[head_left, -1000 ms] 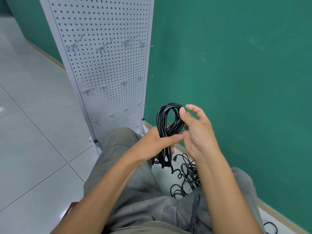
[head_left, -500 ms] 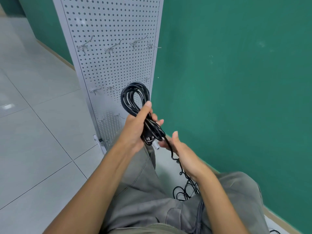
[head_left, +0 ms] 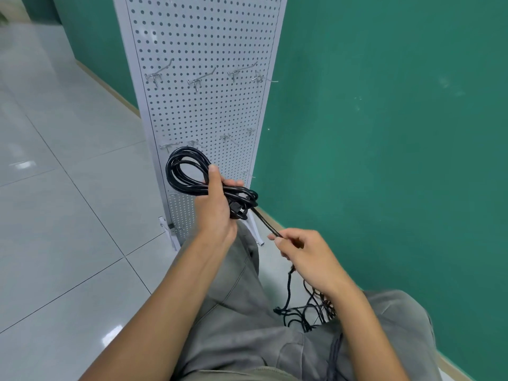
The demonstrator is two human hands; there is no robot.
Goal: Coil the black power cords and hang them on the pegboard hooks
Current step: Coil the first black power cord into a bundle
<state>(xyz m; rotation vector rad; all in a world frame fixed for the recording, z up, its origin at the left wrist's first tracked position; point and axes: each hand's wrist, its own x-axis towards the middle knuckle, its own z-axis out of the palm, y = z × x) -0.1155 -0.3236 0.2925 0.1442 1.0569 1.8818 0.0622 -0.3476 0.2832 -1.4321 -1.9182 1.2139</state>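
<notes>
Coiled cord point(head_left: 187, 171) in left hand point(head_left: 217, 213), tail pinched by right hand point(head_left: 308, 257)

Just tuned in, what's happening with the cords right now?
A seated person is bundling a black power cord. The left hand grips the coiled cord in front of the white pegboard, while the right hand pinches the cord's loose tail coming off the coil. The pegboard hooks that show are bare, so nothing is hung yet. More black cords lie tangled on the floor by the green wall.
</notes>
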